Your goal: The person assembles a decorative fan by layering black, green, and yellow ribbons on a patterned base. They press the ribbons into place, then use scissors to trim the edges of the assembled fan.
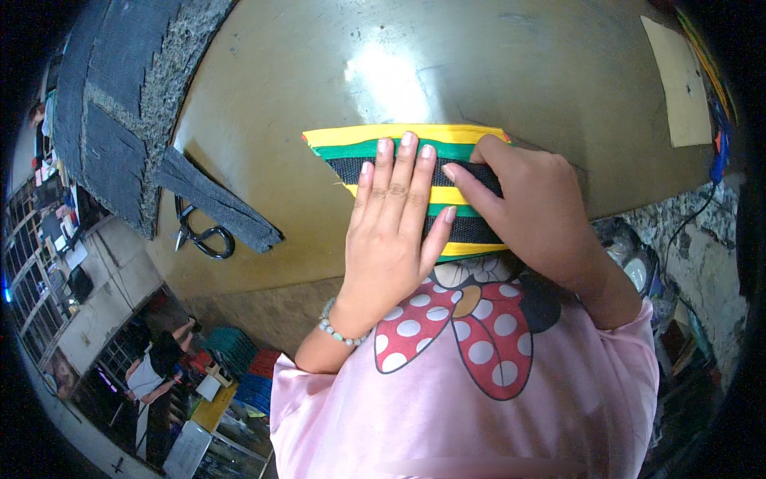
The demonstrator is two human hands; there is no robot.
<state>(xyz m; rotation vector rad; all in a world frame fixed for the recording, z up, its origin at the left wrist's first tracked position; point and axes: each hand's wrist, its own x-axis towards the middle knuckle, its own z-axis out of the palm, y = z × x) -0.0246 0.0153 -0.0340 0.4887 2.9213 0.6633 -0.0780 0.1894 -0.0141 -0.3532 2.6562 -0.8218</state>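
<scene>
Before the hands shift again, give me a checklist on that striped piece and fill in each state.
1. Left hand flat on the striped fabric piece, fingers spread: ok.
2. Right hand on the piece's right part, fingers laid across a black band: ok.
3. Piece lying on the brown table, not hanging off its far side: ok.
4. Piece's near edge flush with the table edge: cannot tell, hidden by the hands and the pink shirt.
5. Scissors apart from both hands, to the left: ok.
6. Dark grey fabric strip apart from the striped piece: ok.
</scene>
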